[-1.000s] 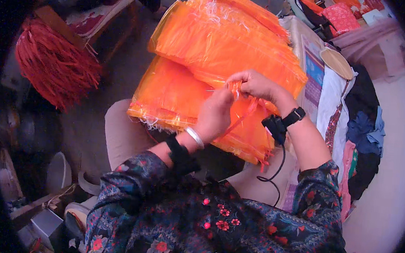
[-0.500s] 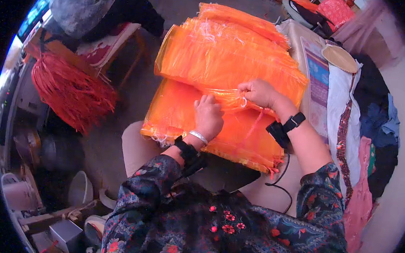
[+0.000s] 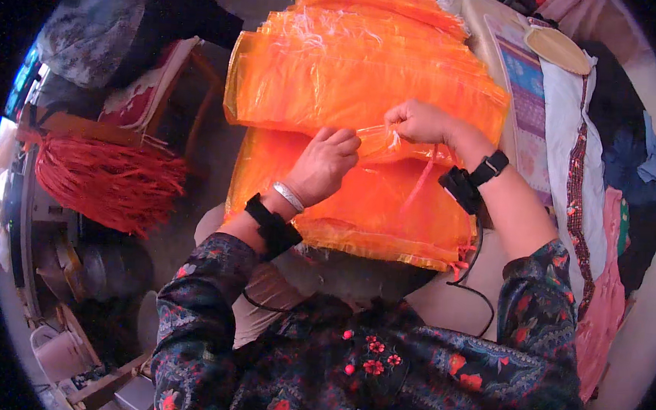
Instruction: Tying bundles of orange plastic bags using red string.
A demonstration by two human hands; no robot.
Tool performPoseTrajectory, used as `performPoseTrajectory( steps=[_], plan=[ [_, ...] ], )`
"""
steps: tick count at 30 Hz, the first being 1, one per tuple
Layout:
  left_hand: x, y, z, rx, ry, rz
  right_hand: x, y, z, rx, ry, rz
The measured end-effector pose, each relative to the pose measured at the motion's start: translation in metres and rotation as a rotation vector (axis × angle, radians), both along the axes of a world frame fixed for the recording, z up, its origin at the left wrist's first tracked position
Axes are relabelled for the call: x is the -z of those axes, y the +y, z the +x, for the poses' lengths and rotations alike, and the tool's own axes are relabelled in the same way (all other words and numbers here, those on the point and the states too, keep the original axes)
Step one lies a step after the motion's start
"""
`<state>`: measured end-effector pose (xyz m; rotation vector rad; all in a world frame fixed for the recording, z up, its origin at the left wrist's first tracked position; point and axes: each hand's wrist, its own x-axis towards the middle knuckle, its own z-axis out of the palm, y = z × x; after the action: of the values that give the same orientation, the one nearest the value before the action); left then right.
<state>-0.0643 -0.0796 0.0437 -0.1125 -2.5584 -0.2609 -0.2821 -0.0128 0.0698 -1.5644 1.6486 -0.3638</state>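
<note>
A thick stack of shiny orange woven plastic sacks point(image 3: 366, 79), with frayed white threads along some edges, lies in front of me. The front part of the stack sits lower, beneath a folded-over upper part. My left hand point(image 3: 323, 167) is closed at the fold, its fingertips pinching the edge of one sack. To its right, my right hand point(image 3: 423, 124) pinches the gathered edge of the same sack, where some whitish thread shows under the fingers. The sack is drawn taut between both hands. A reddish-pink strip point(image 3: 419, 182) hangs over the orange plastic below my right hand.
A bundle of red strands point(image 3: 108, 184) hangs at the left by a chair point(image 3: 151, 93). On the right, a padded surface point(image 3: 519, 96) carries white cloth point(image 3: 562, 129), a tan oval fan-like piece point(image 3: 557, 51) and pink fabric point(image 3: 601, 289). A black cable point(image 3: 487, 301) runs below my right wrist.
The view has shifted, and the stack appears higher in it. My left hand has moved slightly up and left, its fingers now closed on the sack's edge; my right hand keeps its pinch.
</note>
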Motion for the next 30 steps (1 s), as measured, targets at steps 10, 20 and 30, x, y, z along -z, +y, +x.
performPoseTrajectory(
  steps=[10,20,30],
  plan=[
    [-0.012,-0.008,-0.021,0.197,-0.063,0.136,-0.006,0.006,0.028,0.006,0.108,-0.203],
    [-0.009,-0.004,-0.023,0.170,-0.265,0.496,0.024,0.040,0.050,0.842,-1.319,-0.608],
    [-0.010,0.011,-0.021,0.058,-0.224,0.445,0.021,0.073,0.136,1.073,-0.910,-0.116]
  ],
)
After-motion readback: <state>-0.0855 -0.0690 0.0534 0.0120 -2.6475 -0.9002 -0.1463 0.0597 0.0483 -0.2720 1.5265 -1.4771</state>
